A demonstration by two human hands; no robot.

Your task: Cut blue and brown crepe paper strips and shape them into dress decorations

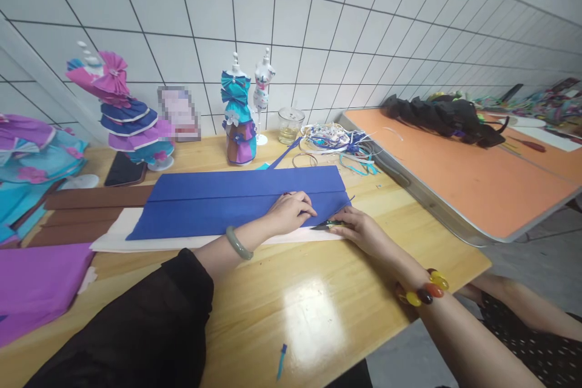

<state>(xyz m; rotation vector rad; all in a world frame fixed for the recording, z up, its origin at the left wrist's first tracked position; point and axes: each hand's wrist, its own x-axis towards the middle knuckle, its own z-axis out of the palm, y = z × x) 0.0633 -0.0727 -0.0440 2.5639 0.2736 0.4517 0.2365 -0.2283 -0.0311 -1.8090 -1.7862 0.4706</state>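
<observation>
A folded blue fabric-like sheet (209, 212) lies across the wooden table, with a lengthwise crease, on top of a white sheet (113, 233). My left hand (291, 212) rests on the blue sheet near its right end, fingers bent and somewhat apart, holding nothing. At the sheet's right edge, my right hand (357, 229) is closed around small dark scissors (325, 225). Their pointed blades face left, at the blue sheet's lower edge above the white one. Fingers hide the handles. A thin blue sliver (351, 199) sticks up by the right edge.
Behind stand small dress forms, one in a teal dress (236, 109), a glass (290, 124) and a pile of ribbon scraps (334, 139). Brown sheets (91, 212) and a purple one (40, 279) lie left. An orange table (454, 176) adjoins at right; another person's arm (513, 300) shows below it.
</observation>
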